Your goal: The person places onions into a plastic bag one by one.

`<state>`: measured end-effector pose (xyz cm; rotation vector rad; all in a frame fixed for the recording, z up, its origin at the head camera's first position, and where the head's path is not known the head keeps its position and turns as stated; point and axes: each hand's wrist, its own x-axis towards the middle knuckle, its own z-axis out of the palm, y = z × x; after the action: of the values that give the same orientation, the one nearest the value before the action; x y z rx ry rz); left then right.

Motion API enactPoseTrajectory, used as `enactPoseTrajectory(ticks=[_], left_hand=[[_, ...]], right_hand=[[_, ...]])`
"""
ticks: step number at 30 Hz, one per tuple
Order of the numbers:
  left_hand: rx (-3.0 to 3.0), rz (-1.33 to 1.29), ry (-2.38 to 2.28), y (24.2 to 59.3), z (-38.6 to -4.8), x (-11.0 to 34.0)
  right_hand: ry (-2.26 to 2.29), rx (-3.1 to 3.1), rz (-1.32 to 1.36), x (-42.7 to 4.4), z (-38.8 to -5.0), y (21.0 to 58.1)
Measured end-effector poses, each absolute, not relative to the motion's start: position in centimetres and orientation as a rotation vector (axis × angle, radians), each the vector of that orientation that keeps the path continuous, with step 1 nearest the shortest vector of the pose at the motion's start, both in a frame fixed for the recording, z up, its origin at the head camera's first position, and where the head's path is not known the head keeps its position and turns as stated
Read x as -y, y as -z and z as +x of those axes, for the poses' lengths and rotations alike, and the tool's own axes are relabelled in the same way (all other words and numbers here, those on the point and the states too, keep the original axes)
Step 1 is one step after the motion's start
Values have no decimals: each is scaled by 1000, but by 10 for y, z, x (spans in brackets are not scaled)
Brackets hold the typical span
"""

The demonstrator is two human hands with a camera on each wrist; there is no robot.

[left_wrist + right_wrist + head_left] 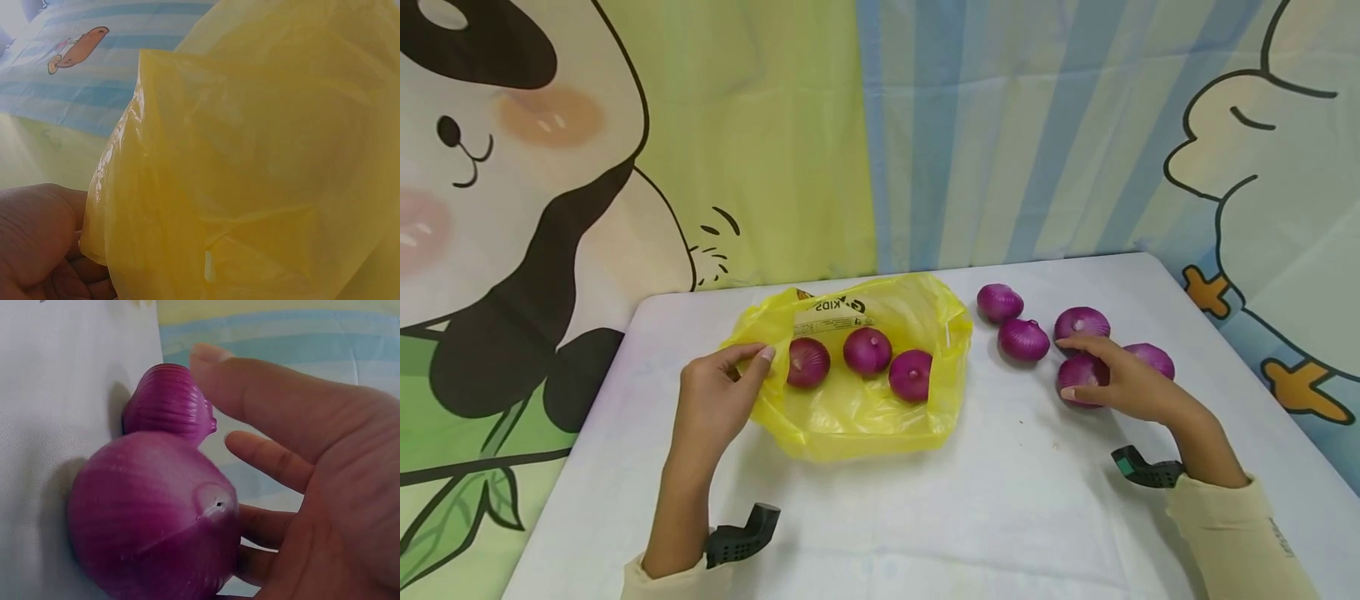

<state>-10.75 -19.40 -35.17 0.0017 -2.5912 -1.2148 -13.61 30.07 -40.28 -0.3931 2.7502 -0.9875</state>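
Note:
A yellow plastic bag (pixel 850 433) lies with its mouth facing the person, three purple onions (pixel 867 351) inside it. My left hand (pixel 713 408) pinches the bag's left edge between thumb and fingers; in the left wrist view the yellow film (pixel 250 156) fills most of the picture. To the right of the bag, my right hand (pixel 1127 379) reaches over a purple onion (pixel 1081 375), thumb and fingers spread around it. In the right wrist view, the thumb stands apart from that onion (pixel 150 519), and some fingers pass behind it.
More onions lie near the right hand: one just behind it (pixel 1081 322), one partly hidden by it (pixel 1152 360), and two between it and the bag, a nearer onion (pixel 1024 341) and a farther onion (pixel 999 302). A white-covered table (pixel 970 517) carries everything; a printed curtain (pixel 790 150) hangs behind.

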Motion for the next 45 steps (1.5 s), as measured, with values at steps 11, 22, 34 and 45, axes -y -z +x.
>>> enactPoseTrajectory(ticks=[11, 22, 34, 45], left_hand=[[2604, 25, 1218, 351, -107, 194], [2606, 39, 1219, 351, -106, 194], [2602, 24, 1215, 350, -107, 193], [2610, 27, 1211, 350, -107, 192]], right_hand=[[1011, -2701, -363, -302, -138, 417], [1004, -2714, -392, -303, -141, 419], [1245, -2640, -456, -297, -142, 405], [1449, -2519, -485, -285, -138, 388]])
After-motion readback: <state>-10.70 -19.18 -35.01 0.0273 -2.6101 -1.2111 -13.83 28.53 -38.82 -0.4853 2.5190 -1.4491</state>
